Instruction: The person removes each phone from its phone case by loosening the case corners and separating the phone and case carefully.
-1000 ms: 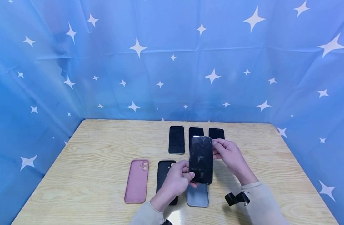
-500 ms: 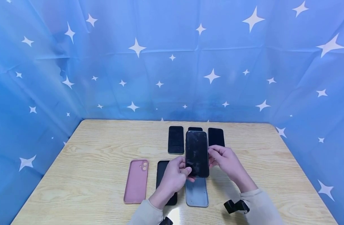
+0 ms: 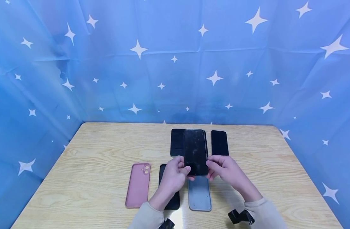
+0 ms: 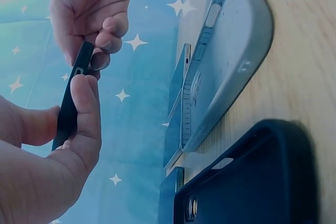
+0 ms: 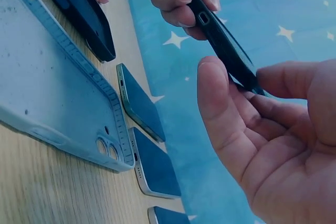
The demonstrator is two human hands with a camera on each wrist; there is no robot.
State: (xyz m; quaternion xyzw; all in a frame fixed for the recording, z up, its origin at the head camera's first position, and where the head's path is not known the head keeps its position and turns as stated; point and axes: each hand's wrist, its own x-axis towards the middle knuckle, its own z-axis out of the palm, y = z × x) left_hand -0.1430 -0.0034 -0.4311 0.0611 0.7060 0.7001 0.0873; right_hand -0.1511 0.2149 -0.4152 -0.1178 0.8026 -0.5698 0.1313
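Observation:
A black phone (image 3: 195, 151), seemingly in a dark case, is held screen up above the table. Its lower left corner is pinched by my left hand (image 3: 173, 175), thumb on the screen side. My right hand (image 3: 226, 170) pinches the lower right edge between thumb and fingers. An opening for the port shows in the phone's dark end (image 5: 205, 18) in the right wrist view. Below the phone lies a grey-blue phone case (image 3: 199, 195). A black case (image 3: 173, 200) is partly hidden by my left forearm. To its left lies a pink case (image 3: 137, 186).
Along the back of the wooden table (image 3: 86, 165) lie a left phone (image 3: 177, 143), a middle phone (image 5: 155, 163) mostly covered by the held one in the head view, and a right phone (image 3: 219, 143). A blue star-patterned cloth (image 3: 175, 73) hangs behind and at both sides.
The held phone has moved away from me and slightly left, both hands with it. My right hand has shifted from its upper right side to near its lower right corner.

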